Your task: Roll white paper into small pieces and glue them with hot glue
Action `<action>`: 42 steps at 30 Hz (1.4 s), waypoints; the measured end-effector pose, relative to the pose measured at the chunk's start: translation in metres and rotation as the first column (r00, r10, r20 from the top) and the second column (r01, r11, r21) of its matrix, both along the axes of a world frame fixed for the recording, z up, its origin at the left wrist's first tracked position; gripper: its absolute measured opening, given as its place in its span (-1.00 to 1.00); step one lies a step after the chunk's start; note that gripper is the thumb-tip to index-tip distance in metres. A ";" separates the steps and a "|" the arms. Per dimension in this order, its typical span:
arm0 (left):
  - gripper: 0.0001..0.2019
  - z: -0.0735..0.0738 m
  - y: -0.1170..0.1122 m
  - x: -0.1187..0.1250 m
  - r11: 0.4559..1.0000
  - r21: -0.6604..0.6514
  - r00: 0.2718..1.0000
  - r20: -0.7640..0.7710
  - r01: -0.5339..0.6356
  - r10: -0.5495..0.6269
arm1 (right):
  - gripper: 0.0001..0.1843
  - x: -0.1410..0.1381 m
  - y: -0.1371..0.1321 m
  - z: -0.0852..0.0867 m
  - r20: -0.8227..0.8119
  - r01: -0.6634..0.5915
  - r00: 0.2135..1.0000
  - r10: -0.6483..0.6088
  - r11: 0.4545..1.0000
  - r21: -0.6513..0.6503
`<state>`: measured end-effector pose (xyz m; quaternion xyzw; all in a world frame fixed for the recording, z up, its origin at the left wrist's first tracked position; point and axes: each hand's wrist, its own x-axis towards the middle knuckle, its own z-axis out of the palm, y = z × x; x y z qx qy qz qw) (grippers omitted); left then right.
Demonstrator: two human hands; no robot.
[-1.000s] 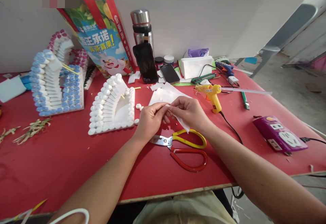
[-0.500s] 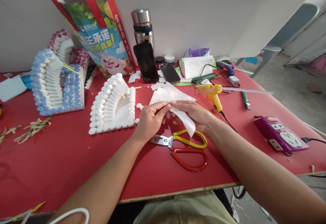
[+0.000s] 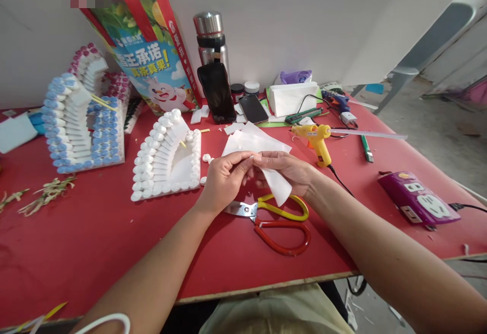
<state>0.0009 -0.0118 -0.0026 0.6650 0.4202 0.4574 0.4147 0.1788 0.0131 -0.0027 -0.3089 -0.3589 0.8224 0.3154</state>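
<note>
As left hand (image 3: 222, 179), right hand (image 3: 292, 172) pinch one paper (image 3: 279, 189) — one scissors (image 3: 279, 225) lies.

Both bare forearms reach forward and converge, the left forearm (image 3: 160, 273) slanting in from the left, the right forearm (image 3: 380, 258) from the right. The left grip (image 3: 223, 181) is curled knuckles-up with thumb and forefinger pinched together. Its fingertips meet those of the right grip (image 3: 291, 172), whose fingers lie fairly straight, closed and pointing left.

Matt white paper sheet (image 3: 277, 184); shiny steel flask (image 3: 210, 35); glossy, seemingly plastic scissors (image 3: 279, 220) handles; matt red table (image 3: 95, 237).
</note>
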 end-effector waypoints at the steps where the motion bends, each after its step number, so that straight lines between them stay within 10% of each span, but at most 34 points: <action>1: -0.76 0.001 0.000 0.000 1.000 -0.003 1.000 0.002 -0.002 0.002 | -0.75 0.000 0.000 0.000 0.014 -0.003 1.000 0.003 1.000 -0.015; 8: -0.77 0.002 0.000 0.000 1.000 -0.019 0.999 0.025 -0.021 0.022 | -0.67 0.001 -0.002 -0.001 0.050 -0.032 0.998 0.033 0.999 -0.020; 13: -0.76 -0.001 0.002 0.000 0.996 -0.038 0.997 0.011 -0.080 0.081 | -0.68 -0.005 -0.003 0.000 0.209 0.116 0.962 -0.175 0.957 0.266; 18: -0.76 -0.005 0.003 0.002 0.991 -0.071 0.993 0.034 -0.112 0.115 | -0.64 -0.010 -0.008 -0.001 0.429 0.037 0.752 -0.501 0.681 0.731; 27: -0.76 -0.014 0.004 0.004 0.983 -0.106 0.987 0.039 -0.151 0.156 | -0.68 -0.010 -0.016 -0.007 0.420 -0.271 0.539 -0.730 0.322 0.907; 38: -0.76 -0.016 0.011 -0.003 0.983 -0.174 0.998 -0.034 -0.051 0.046 | -0.72 -0.010 -0.013 -0.012 0.497 -0.369 0.496 -0.712 0.345 0.863; 42: -0.76 -0.017 0.010 -0.002 0.987 -0.139 0.996 -0.057 -0.080 0.072 | -0.73 -0.012 -0.012 -0.010 0.533 -0.300 0.492 -0.688 0.441 0.846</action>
